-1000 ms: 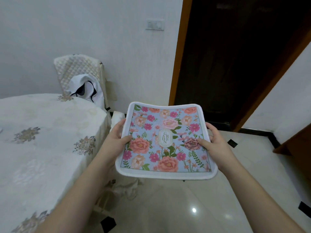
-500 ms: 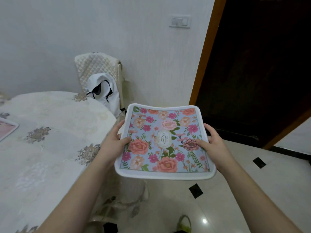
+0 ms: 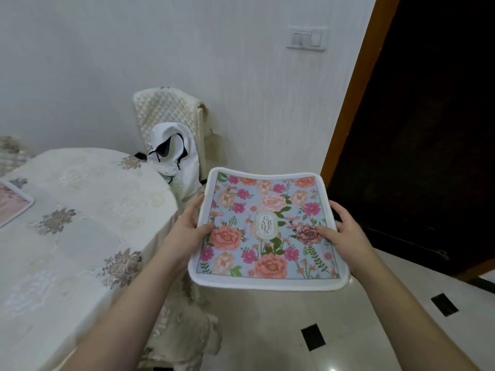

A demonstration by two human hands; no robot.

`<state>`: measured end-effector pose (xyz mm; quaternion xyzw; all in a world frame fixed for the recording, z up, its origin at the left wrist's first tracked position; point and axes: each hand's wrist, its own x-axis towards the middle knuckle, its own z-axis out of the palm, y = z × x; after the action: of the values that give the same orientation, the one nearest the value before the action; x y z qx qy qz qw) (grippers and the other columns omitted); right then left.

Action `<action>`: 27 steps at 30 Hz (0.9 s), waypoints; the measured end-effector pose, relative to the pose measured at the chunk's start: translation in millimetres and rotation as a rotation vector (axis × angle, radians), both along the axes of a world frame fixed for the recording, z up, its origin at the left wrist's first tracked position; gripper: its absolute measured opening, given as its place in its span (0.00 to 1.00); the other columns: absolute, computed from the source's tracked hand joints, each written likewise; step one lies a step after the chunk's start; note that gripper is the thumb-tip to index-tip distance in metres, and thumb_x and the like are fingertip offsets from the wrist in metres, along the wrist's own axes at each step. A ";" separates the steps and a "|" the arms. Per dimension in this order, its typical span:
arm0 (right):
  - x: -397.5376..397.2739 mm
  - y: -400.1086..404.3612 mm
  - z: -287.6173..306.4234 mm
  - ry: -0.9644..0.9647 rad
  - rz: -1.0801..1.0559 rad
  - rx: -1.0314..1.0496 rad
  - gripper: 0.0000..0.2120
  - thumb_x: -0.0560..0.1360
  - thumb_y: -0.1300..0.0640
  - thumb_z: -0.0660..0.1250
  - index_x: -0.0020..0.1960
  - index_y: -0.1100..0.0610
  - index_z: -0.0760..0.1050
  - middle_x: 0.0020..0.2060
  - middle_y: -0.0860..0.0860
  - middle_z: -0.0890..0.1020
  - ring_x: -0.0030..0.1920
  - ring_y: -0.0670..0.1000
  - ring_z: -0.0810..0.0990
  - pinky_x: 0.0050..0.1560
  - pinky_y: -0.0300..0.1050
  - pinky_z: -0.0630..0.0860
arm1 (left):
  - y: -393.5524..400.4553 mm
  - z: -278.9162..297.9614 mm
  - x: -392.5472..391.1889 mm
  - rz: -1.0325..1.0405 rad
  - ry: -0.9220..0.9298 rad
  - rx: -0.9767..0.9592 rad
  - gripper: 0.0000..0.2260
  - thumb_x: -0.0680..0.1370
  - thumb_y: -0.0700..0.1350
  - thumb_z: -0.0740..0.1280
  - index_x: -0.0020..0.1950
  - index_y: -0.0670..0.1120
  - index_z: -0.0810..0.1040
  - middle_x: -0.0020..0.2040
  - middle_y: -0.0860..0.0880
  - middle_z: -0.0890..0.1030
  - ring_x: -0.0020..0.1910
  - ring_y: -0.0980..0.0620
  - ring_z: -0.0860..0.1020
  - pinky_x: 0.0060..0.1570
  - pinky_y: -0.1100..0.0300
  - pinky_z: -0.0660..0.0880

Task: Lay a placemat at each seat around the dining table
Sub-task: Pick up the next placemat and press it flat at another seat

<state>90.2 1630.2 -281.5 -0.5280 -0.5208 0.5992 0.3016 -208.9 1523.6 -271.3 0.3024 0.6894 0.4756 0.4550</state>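
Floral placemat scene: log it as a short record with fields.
held item: floral placemat, off the table, over the floor
left hand: grips the mat's left edge
right hand: grips the mat's right edge
table: embroidered cloth, to the left
already laid: pink placemat at far left
chair: quilted cover, white bag on it

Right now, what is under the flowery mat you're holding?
Under the floral placemat, held up by the left hand and right hand, shiny pale floor tiles with small black squares show. The patch directly beneath is hidden, as are most fingers.
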 end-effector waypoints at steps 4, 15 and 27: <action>-20.2 27.1 -3.0 0.006 0.062 -0.008 0.31 0.77 0.63 0.69 0.74 0.44 0.62 0.52 0.53 0.83 0.43 0.52 0.87 0.35 0.47 0.82 | 11.3 -6.0 -15.8 0.071 0.004 -0.019 0.29 0.81 0.37 0.66 0.75 0.61 0.64 0.58 0.45 0.82 0.46 0.43 0.86 0.42 0.44 0.83; -114.7 107.2 -20.0 -0.035 0.159 -0.021 0.31 0.76 0.61 0.71 0.73 0.43 0.63 0.53 0.54 0.84 0.46 0.55 0.86 0.44 0.60 0.83 | 61.4 -28.3 -97.5 0.178 -0.002 -0.029 0.27 0.81 0.37 0.64 0.75 0.60 0.65 0.51 0.46 0.85 0.45 0.43 0.86 0.47 0.41 0.82; -205.1 166.8 -13.4 -0.062 0.244 -0.020 0.30 0.76 0.63 0.70 0.71 0.42 0.63 0.52 0.54 0.84 0.45 0.55 0.87 0.42 0.58 0.84 | 99.9 -45.0 -172.6 0.242 -0.021 0.002 0.27 0.81 0.39 0.65 0.75 0.63 0.64 0.50 0.47 0.86 0.45 0.43 0.86 0.48 0.41 0.82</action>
<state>-114.9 1797.1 -294.9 -0.4818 -0.5842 0.6202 0.2048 -381.6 1623.5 -316.4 0.2126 0.7157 0.5308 0.4011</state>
